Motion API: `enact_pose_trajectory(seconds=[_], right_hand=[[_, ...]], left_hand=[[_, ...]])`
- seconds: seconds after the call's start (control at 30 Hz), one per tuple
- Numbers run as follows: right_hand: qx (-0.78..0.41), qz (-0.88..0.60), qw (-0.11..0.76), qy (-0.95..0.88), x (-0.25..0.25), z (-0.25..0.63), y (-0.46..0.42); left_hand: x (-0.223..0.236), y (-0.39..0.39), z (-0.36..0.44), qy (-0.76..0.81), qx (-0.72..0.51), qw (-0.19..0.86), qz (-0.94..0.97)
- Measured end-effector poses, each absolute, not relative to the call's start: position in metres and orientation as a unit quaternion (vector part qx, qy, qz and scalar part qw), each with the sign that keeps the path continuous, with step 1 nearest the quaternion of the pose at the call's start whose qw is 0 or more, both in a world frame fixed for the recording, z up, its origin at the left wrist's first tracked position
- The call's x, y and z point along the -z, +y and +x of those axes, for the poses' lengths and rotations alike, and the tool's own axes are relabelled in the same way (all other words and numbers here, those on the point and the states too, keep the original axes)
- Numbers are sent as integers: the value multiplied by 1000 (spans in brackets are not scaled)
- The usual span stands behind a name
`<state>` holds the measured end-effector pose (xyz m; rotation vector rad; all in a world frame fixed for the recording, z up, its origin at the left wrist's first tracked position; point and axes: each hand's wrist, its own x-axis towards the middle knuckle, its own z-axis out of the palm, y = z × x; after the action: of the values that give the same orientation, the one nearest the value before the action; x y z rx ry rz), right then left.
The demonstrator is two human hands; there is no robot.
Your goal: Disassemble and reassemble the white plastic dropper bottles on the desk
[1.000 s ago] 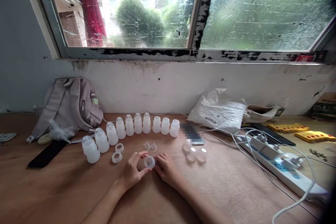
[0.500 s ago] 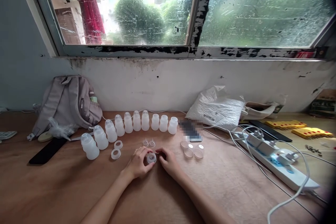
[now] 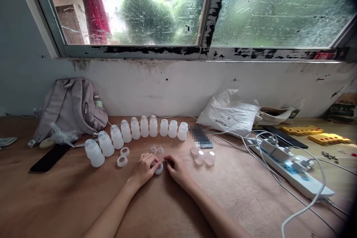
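Observation:
My left hand (image 3: 145,169) is curled over a small translucent round cap (image 3: 158,169) and presses it on the wooden table (image 3: 69,200). My right hand (image 3: 176,167) rests just right of it, fingers bent, fingertips near the cap; nothing shows in it. Behind my hands lie two small clear nipple pieces (image 3: 156,150), two white rings (image 3: 122,157) to the left, and three clear round lids (image 3: 202,156) to the right. A curved row of several translucent white bottles (image 3: 135,130) stands farther back.
A grey backpack (image 3: 69,109) leans on the wall at the left, with a black phone (image 3: 49,158) in front. A white plastic bag (image 3: 230,113), a power strip (image 3: 290,171) with plugs and white cables, and yellow blocks (image 3: 315,134) fill the right side.
The cap was held up between both hands' fingertips; now it is lowered onto the table under my left hand's fingers. My right hand has eased slightly away from it.

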<state>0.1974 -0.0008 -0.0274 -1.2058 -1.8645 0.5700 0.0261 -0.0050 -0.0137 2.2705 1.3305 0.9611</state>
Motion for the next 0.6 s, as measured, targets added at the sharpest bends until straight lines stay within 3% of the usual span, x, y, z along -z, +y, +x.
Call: enact_pose_trajectory(seconds=[0.17, 0.3, 0.6], right_hand=[[-272, -407, 432, -757, 17, 191, -12], [-245, -437, 451, -739, 15, 182, -19], [-252, -484, 469, -695, 18, 180, -14]], left_hand=[[21, -5, 29, 485, -455, 332, 668], [25, -7, 35, 464, -484, 418, 613], [17, -19, 46, 423, -483, 493, 587]])
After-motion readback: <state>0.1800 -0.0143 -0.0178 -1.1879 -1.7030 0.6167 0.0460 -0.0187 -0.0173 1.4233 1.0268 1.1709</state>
